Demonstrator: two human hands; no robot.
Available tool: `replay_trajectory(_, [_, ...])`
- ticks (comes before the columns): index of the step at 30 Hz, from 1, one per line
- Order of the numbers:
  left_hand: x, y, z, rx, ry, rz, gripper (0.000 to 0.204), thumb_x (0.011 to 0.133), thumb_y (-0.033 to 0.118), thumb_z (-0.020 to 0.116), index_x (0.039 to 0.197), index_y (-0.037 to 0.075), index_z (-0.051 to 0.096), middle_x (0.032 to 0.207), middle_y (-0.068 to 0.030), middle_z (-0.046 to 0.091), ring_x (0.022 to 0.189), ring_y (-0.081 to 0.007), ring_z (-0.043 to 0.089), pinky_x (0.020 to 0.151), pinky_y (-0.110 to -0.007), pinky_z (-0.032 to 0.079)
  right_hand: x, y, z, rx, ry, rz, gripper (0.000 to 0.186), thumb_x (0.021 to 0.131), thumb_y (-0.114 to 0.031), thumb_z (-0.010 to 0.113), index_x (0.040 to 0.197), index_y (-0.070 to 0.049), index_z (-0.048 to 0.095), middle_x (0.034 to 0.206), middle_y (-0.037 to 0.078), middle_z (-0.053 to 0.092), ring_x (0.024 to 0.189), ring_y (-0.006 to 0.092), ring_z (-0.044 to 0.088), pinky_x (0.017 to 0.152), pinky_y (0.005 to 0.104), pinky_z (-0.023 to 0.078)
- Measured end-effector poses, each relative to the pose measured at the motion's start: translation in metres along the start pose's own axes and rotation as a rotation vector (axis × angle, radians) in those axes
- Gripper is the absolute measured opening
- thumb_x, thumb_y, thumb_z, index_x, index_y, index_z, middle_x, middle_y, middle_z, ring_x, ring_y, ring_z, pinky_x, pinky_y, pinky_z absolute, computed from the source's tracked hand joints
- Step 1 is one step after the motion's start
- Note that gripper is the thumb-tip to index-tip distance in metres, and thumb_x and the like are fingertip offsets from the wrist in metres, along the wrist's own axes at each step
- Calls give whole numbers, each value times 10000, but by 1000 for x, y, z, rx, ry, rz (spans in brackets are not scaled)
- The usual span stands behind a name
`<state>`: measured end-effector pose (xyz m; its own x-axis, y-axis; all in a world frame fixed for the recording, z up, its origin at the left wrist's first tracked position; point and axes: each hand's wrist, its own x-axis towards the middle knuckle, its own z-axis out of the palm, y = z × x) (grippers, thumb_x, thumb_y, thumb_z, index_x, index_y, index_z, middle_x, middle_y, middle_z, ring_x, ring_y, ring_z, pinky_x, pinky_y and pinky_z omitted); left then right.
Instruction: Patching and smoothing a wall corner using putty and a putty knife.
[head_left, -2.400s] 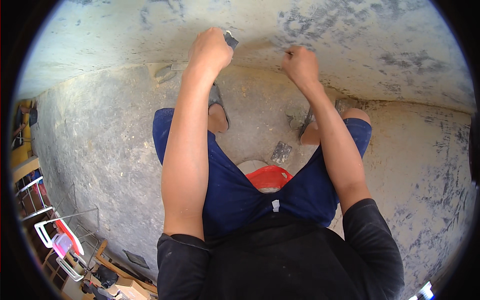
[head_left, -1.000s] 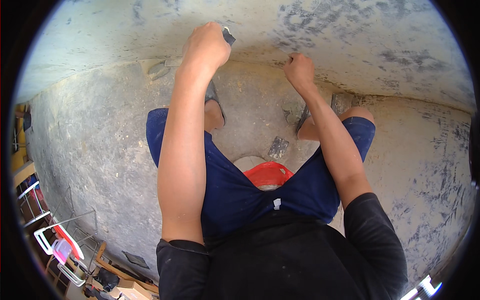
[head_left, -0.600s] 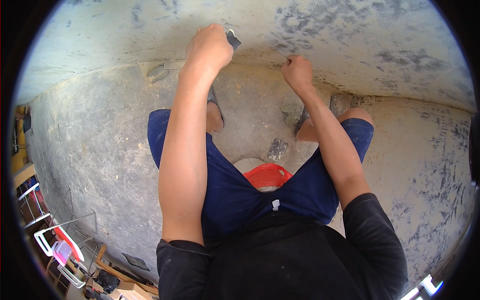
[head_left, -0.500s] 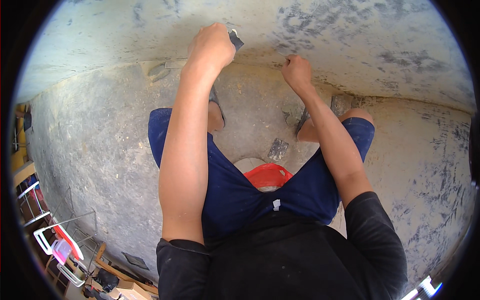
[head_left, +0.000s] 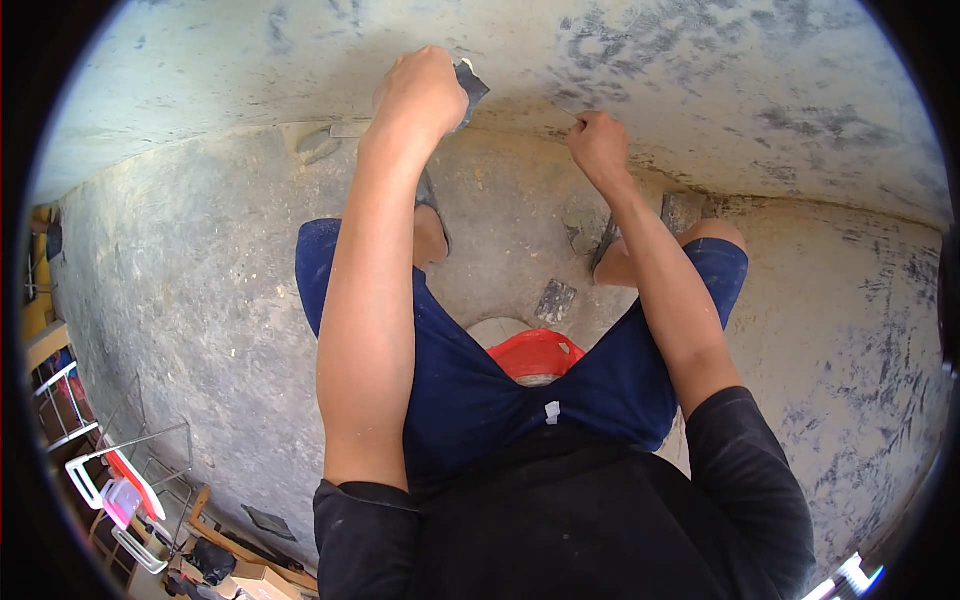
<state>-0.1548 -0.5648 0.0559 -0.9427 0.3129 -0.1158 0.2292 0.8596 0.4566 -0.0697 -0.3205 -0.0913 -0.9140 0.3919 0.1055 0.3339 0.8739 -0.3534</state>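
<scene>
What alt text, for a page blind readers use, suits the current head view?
A person's left hand holds a dark, flat piece by a pale, smudged wall; what, if anything, the right hand holds is unclear. Below are blue shorts, a red object between the legs and a grey floor.

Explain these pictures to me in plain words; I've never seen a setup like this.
There is no machine here: a person works with two bare hands. Every picture comes from a wide fisheye camera worn on the head, looking down, so straight edges bend.

The left hand holds a dark, flat piece by the wall. The right hand is also near the wall, fingers curled; what it holds, if anything, is unclear. On the grey floor lies a dark, speckled slab, with something red between the legs.
</scene>
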Motion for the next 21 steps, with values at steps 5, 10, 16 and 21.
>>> replay_trajectory(5, [2,0,2,24,-61,-21,242,798,-4,558,972,-46,721,1039,-246,706,1040,-390,670,899,-434,546,-1,1,-2,19,0,37,204,821,-118,592,896,-9,747,828,265,688,812,443,674,772,508,545])
replay_trajectory(10, [3,0,5,35,-85,-41,239,801,-5,572,986,-42,718,1040,-244,707,1041,-385,672,892,-442,546,-2,-3,-3,66,-6,34,204,827,-122,591,892,-14,751,830,271,687,823,445,674,776,506,546])
replay_trajectory(16, [1,6,6,15,-56,-31,234,815,9,570,990,-48,714,1051,-252,701,1029,-402,671,886,-446,544,3,2,-3,75,-23,49,207,822,-123,594,898,-16,754,832,281,684,822,450,673,779,502,545])
replay_trajectory(21, [4,4,9,20,-76,-24,234,815,11,570,989,-51,713,1038,-259,700,1020,-405,672,887,-446,543,4,-4,-2,67,-50,38,199,807,-106,597,888,-14,754,826,273,686,812,447,675,775,503,544])
